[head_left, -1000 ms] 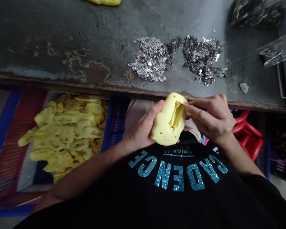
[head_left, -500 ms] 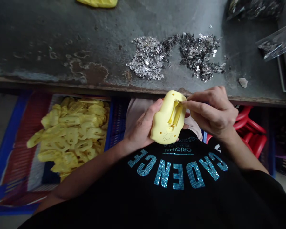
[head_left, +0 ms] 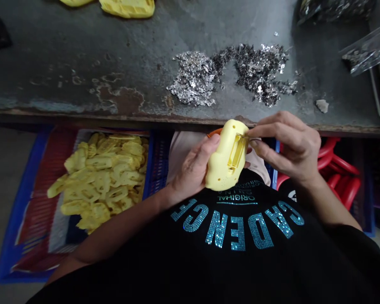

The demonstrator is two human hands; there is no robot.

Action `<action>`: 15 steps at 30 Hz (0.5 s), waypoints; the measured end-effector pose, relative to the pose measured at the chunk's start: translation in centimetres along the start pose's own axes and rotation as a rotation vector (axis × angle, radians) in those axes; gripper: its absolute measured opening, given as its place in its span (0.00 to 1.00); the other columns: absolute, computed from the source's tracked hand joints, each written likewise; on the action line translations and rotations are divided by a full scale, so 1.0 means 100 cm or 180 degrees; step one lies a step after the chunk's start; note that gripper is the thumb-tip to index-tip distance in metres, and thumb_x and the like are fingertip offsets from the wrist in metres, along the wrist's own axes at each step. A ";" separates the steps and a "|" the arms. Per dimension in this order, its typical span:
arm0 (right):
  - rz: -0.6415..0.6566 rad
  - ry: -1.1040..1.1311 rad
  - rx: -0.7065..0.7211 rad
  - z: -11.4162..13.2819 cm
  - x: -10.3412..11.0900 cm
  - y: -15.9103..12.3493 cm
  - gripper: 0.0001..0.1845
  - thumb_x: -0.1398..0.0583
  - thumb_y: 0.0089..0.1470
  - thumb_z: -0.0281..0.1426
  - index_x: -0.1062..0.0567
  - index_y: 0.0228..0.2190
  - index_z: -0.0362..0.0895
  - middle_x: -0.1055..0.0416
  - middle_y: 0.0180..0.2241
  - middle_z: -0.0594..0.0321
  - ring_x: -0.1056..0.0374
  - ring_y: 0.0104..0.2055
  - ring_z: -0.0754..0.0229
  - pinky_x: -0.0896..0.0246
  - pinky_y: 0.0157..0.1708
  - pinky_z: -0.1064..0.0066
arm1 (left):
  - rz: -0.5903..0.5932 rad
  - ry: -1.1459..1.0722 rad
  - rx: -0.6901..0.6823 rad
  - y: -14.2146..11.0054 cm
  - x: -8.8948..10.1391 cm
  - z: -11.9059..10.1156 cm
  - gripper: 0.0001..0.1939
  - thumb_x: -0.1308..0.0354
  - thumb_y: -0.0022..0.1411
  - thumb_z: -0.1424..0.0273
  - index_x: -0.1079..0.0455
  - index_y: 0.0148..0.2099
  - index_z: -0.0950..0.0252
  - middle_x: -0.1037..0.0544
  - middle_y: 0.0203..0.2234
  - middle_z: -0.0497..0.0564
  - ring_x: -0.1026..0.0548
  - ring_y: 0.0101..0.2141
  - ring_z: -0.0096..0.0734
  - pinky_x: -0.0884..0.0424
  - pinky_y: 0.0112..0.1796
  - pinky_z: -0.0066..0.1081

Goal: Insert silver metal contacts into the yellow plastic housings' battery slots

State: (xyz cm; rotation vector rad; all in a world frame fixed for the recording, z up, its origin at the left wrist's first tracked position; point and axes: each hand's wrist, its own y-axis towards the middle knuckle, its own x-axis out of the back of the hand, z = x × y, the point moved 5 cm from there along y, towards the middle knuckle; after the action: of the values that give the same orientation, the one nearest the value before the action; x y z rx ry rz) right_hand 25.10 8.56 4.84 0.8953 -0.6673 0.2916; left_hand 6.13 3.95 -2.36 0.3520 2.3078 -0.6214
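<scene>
A yellow plastic toy housing (head_left: 224,158) with a long battery slot in its face is tilted in front of my shirt. My left hand (head_left: 194,166) is closed around its left side, thumb on the edge and fingertips showing on the far side. My right hand (head_left: 286,141) pinches a thin, small metal piece at the upper end of the slot; the fingertips hide most of it. Beyond the housing, small metal pieces lie on the bench in a shiny left pile (head_left: 193,80) and a darker right pile (head_left: 261,69).
The worn metal bench (head_left: 82,80) ends just past my hands. More yellow housings (head_left: 128,7) lie at its back left. A blue crate (head_left: 14,236) at lower left holds many yellow parts (head_left: 104,177). Red curved parts (head_left: 345,185) sit at right. Plastic bags (head_left: 369,52) lie on the right.
The housing has tilted and turned slightly in my left hand, moving a little right. My right thumb now shows below the index finger in the pinch at the slot. The view has shifted slightly.
</scene>
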 end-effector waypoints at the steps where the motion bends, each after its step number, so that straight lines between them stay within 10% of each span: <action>1: 0.0042 0.0040 -0.0055 0.000 0.001 0.003 0.04 0.31 0.73 0.31 0.15 0.47 0.49 0.16 0.42 0.62 0.19 0.41 0.55 0.27 0.39 0.60 | -0.0012 -0.0004 -0.0009 -0.001 0.000 0.000 0.32 0.41 0.82 0.48 0.26 0.77 0.59 0.07 0.54 0.54 0.09 0.54 0.55 0.11 0.42 0.36; 7: 0.0400 -0.0975 0.0051 0.005 -0.006 0.010 0.07 0.35 0.73 0.29 0.23 0.38 0.49 0.21 0.35 0.60 0.27 0.36 0.54 0.34 0.39 0.55 | -0.0239 0.0102 -0.0094 -0.001 0.000 0.000 0.30 0.36 0.80 0.49 0.22 0.73 0.59 0.07 0.52 0.53 0.08 0.53 0.55 0.10 0.41 0.36; 15: 0.0037 -0.0379 -0.0196 -0.006 -0.019 -0.003 0.04 0.39 0.69 0.29 0.26 0.40 0.51 0.27 0.36 0.62 0.29 0.37 0.54 0.27 0.39 0.57 | -0.0099 -0.0287 0.0474 0.004 0.013 0.012 0.36 0.37 0.80 0.47 0.28 0.80 0.61 0.07 0.52 0.59 0.07 0.51 0.57 0.07 0.46 0.43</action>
State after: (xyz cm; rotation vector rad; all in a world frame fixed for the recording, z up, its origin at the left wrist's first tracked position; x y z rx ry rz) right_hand 24.07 8.89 3.16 0.8549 -0.7878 0.2282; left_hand 6.04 3.78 -4.20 0.3508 2.1905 -0.8111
